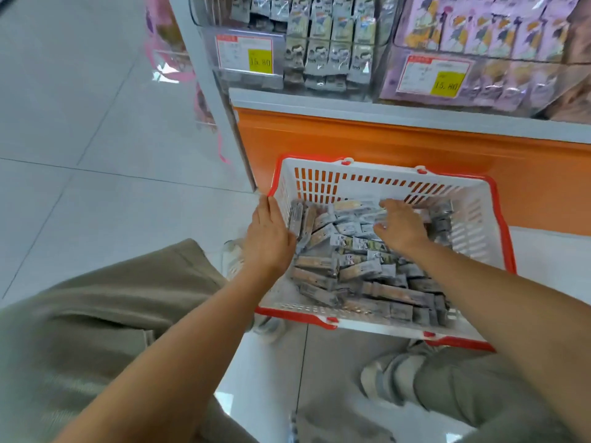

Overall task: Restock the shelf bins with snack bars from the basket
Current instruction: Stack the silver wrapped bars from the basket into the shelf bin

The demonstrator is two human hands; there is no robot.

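A white basket [473, 225] with red rims and handles sits on the pale tiled floor [96, 155], close against the orange base [383, 142] of a shelf unit. A loose heap of grey-wrapped snack bars [361, 276] covers its bottom, lying at all angles, with a few standing on edge along the left wall.

The left hand [267, 238] rests at the basket's left wall, fingers straight and together, palm turned toward the bars; its grip is flat and loose and has hold of nothing that shows. The right hand [399, 225] is down inside the basket, on top of the heap toward the far side, fingers spread and curled onto the wrappers. Whether that grip has closed on a bar I cannot tell, since the fingertips are hidden among the packets.

Above the orange base, 2 clear shelf bins are in view: the left bin [326, 55] holds rows of upright grey packets, and the right bin [479, 39] holds lilac ones. Each carries a price tag with a yellow patch, the left tag [244, 54] and the right tag [435, 76].

The person's legs in khaki trousers [96, 314] flank the basket's near side.
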